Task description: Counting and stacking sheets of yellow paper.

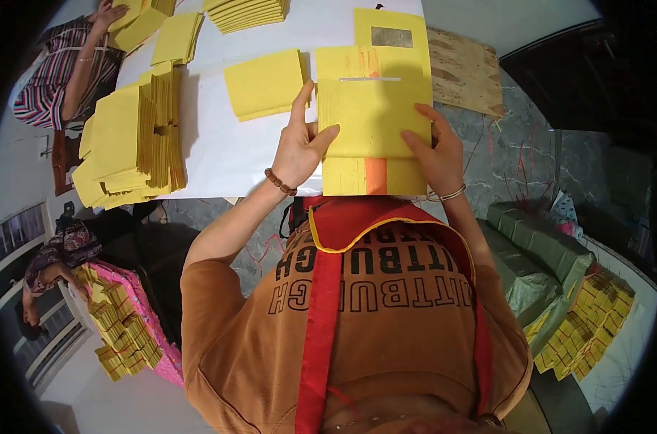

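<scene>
At the table's near right edge I hold a yellow paper (372, 119) upright on its long side, with a folded crease across its lower part. My left hand (299, 148) grips its left edge, thumb on the face and index finger stretched upward. On the opposite edge, my right hand (438, 148) has its thumb pressed on the face and its fingers along the side. An orange band shows on the paper below the crease. Just behind lies another yellow sheet (392, 17) with a grey rectangle. A small pile of yellow paper (267, 83) rests left of my left hand.
Thick yellow paper stacks (119, 137) fill the white table's (213, 155) left side, with more piles (245, 13) at the back. A person in a striped top (68, 65) works at the far left. Another person (61, 253) is beside yellow bundles (122, 325). More bundles (585, 322) sit right.
</scene>
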`<state>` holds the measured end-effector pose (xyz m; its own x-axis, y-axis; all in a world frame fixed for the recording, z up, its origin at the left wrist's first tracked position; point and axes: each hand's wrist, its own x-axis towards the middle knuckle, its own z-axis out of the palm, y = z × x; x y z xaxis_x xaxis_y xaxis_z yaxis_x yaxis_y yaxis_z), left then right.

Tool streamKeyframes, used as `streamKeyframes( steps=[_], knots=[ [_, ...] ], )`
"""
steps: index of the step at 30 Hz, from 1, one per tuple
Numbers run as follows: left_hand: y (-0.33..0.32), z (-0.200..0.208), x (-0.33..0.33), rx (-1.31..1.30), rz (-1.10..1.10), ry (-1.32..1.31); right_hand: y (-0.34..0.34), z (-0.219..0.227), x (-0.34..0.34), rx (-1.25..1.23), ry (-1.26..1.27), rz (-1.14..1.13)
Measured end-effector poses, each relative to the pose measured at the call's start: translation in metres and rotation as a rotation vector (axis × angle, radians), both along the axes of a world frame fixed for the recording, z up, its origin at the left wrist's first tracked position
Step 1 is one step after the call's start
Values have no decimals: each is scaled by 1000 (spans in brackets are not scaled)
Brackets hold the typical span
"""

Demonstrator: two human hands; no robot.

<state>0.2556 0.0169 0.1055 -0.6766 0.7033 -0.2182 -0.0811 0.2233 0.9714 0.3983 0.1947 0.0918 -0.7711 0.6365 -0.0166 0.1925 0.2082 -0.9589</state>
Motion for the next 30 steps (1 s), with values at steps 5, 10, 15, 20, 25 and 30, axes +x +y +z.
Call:
streamKeyframes(
  steps=[5,10,15,20,25,30],
  knots=[
    [0,-1,-4,-2,-25,46,2,-5,0,-3,2,-18],
    [-1,5,-4,-83,-6,64,-1,2,-3,47,-26,-28],
    [2,28,6,-147,-9,974,-3,8,-3,97,-105,-47],
    [10,19,22,-87,-509,1293,-1,-3,-3,193,-32,-48],
    [7,0,18,-130,-637,1264,1,6,2,156,-153,27],
    [6,-3,15,-144,-683,1254,-24,20,12,1246,-162,262]
  ],
)
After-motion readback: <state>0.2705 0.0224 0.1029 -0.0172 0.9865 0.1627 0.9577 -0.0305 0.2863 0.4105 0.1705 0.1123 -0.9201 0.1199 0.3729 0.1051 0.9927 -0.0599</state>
